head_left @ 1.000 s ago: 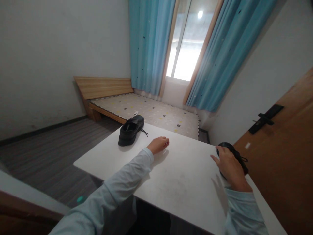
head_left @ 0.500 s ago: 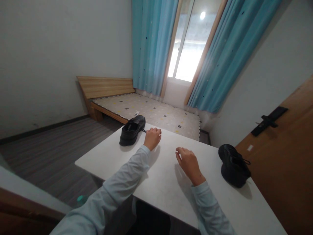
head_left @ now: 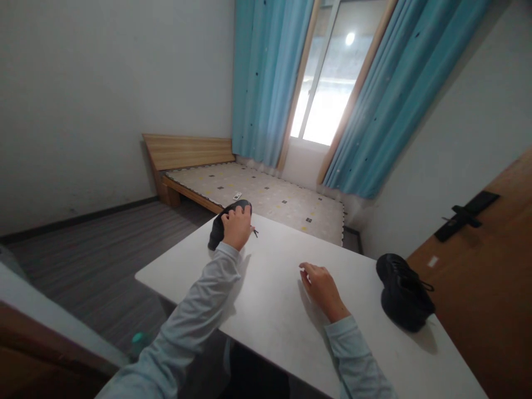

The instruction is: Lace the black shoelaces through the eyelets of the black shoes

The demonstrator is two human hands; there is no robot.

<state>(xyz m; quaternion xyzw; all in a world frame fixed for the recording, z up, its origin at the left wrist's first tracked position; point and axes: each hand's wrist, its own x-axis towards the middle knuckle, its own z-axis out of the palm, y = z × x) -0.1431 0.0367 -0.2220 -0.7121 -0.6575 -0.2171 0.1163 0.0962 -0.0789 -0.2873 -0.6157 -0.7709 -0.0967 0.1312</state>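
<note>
Over the black shoe (head_left: 215,233) at the table's far left corner lies my left hand (head_left: 237,226). Its fingers are bent across the shoe's upper and hide much of it; the shoe still rests on the table. A loose lace end pokes out just right of that hand. My right hand (head_left: 320,285) hovers low over the middle of the white table (head_left: 266,293), holding nothing, fingers loosely bent and thumb apart. Another black shoe (head_left: 405,293), with its laces looped at the side, stands near the right edge.
Beyond the table is a bed with a patterned mattress (head_left: 270,191) and a wooden headboard (head_left: 191,152). A small white tag (head_left: 237,196) is on the mattress. To the right is a wooden door (head_left: 469,277) with a black handle (head_left: 465,216). Blue curtains (head_left: 270,83) flank the window.
My left hand has moved left from beside the left shoe onto it, covering its opening. The right hand has hardly moved. The whole view has shifted slightly.
</note>
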